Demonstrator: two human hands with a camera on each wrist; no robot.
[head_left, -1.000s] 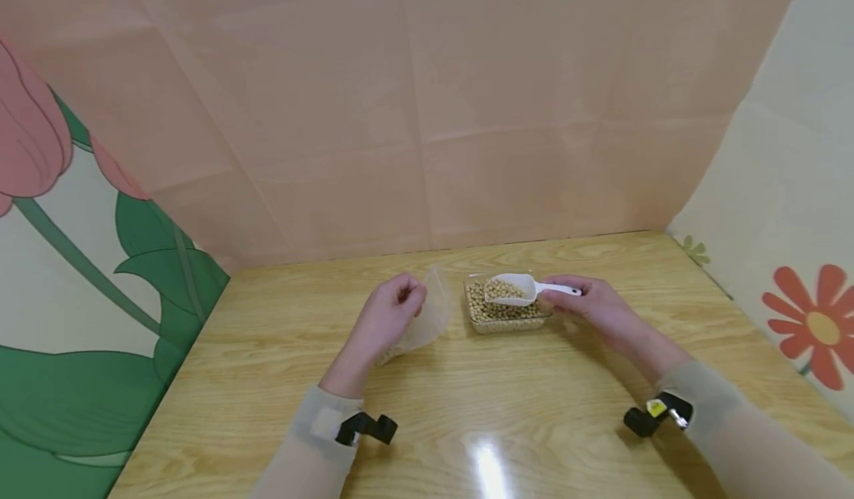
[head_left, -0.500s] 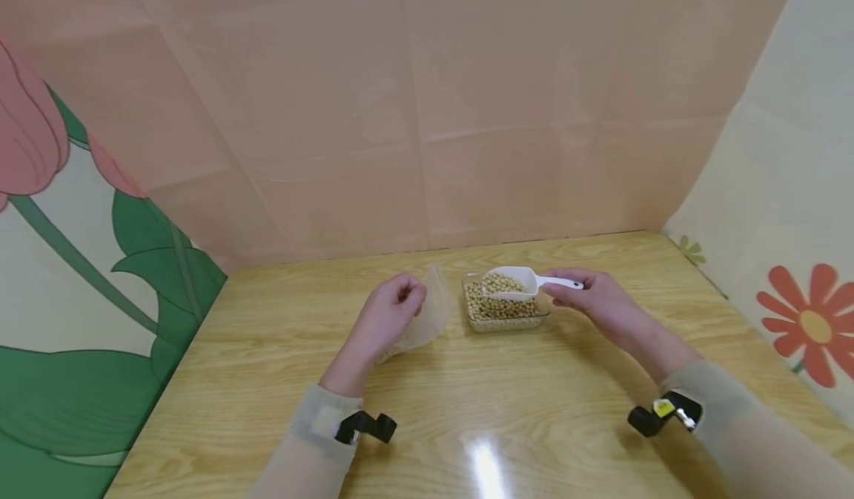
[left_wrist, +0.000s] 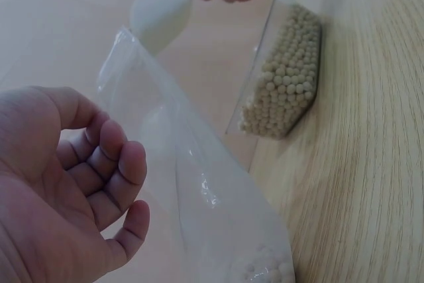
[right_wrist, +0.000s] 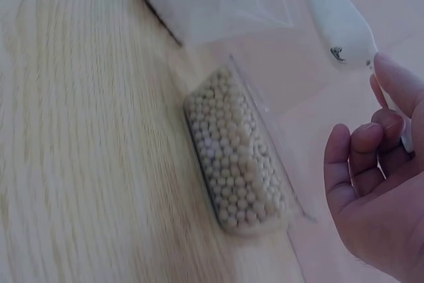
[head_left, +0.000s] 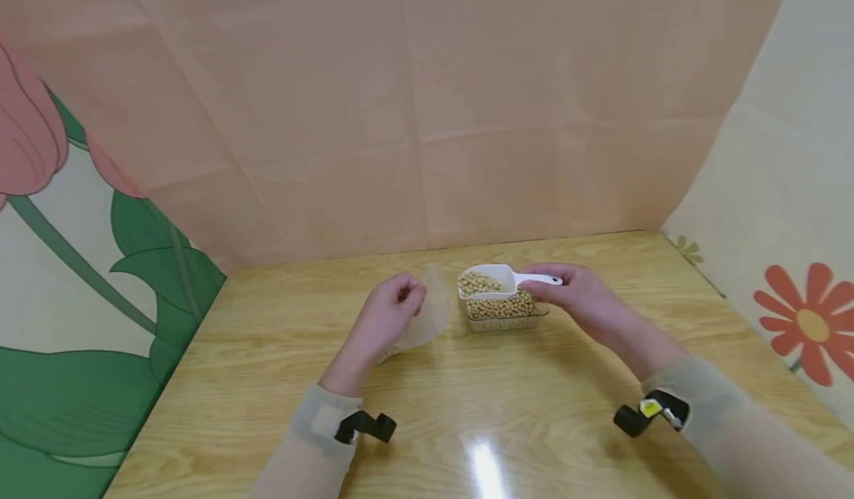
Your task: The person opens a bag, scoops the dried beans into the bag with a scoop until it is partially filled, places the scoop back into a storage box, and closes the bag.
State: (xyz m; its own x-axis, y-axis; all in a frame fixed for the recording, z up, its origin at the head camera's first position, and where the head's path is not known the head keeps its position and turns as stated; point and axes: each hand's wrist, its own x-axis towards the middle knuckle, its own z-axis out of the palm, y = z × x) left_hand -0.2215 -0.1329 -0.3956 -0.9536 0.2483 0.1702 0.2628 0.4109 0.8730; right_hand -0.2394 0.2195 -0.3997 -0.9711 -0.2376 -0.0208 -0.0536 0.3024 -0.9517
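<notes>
My right hand (head_left: 587, 302) pinches the handle of a white scoop (head_left: 509, 282), which carries a heap of pale round beans (head_left: 479, 283). The scoop hangs level over the left part of a clear rectangular container (head_left: 505, 325) filled with the same beans. To the left, my left hand (head_left: 383, 317) has its fingers curled at the upper edge of a clear plastic bag (head_left: 434, 314) and grips it there. Some beans (left_wrist: 265, 266) lie at the bottom of the bag in the left wrist view. In that view the scoop's underside (left_wrist: 162, 14) shows close beyond the bag's top corner.
The wooden table (head_left: 427, 425) runs back to a pink sheet (head_left: 333, 113) hung behind it. A wall panel with tulips (head_left: 60, 262) stands on the left, one with a red flower (head_left: 810, 325) on the right.
My right hand has lifted the loaded scoop out of the container's beans and shifted it left toward the bag. My left hand and the bag have stayed in place.
</notes>
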